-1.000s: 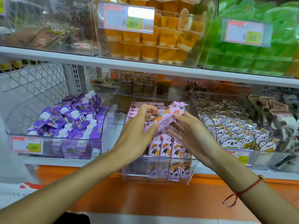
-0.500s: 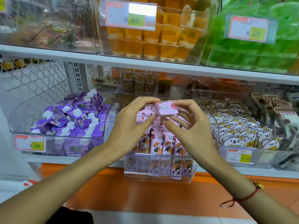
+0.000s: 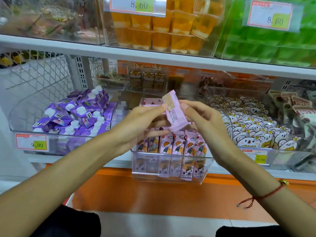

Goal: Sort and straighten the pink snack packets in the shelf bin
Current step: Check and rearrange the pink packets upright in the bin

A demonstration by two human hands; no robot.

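A pink snack packet [image 3: 174, 113] is held up above the clear shelf bin [image 3: 169, 175], its printed back side toward me and tilted. My left hand [image 3: 142, 124] pinches its left edge with thumb and fingers. My right hand [image 3: 203, 120] pinches its right edge near the top. Below them, a row of pink snack packets [image 3: 177, 146] with a cartoon child stands upright at the bin's front. More pink packets [image 3: 150, 101] lie flat at the bin's back, partly hidden by my hands.
A clear bin of purple drink cartons [image 3: 77, 113] sits to the left, a bin of koala-print packets [image 3: 248, 127] to the right. The shelf above [image 3: 153, 57] carries orange jelly cups [image 3: 162, 29] and green packs [image 3: 273, 40]. Orange base panel below.
The held packet has been turned over from its folded top view to show its printed back, and both hands have shifted slightly lower and closer to me.
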